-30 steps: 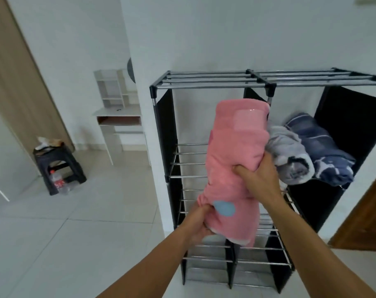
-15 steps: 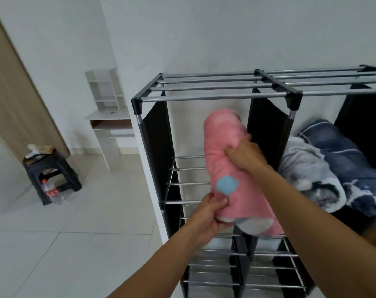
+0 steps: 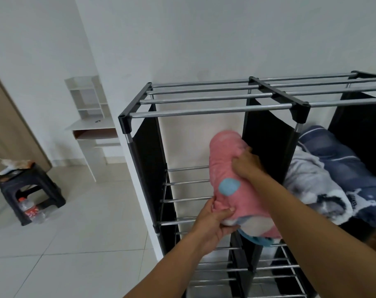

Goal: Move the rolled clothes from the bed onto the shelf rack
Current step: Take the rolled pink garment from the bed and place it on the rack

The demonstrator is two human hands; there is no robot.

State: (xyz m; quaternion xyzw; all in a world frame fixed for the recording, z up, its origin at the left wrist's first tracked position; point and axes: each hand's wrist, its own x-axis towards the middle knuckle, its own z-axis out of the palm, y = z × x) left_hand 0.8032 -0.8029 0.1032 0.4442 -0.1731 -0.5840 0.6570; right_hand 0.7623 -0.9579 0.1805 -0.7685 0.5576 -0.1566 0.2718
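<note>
My left hand (image 3: 212,224) grips the near end of the pink rolled garment (image 3: 230,175); my right hand (image 3: 246,163) clasps its upper right side. The roll lies tilted inside the shelf rack (image 3: 206,109), in the left compartment. Right of my right hand, beyond the black divider (image 3: 266,134), lie a grey roll (image 3: 307,181) and a blue striped roll (image 3: 341,160).

Both arms reach forward from the bottom edge, bare to the forearm. The left hand (image 3: 212,222) is lower, with the fingers curled closed and the thumb lying on top. The right hand (image 3: 246,163) is higher and further forward, palm down, its fingers bent in a grip.
</note>
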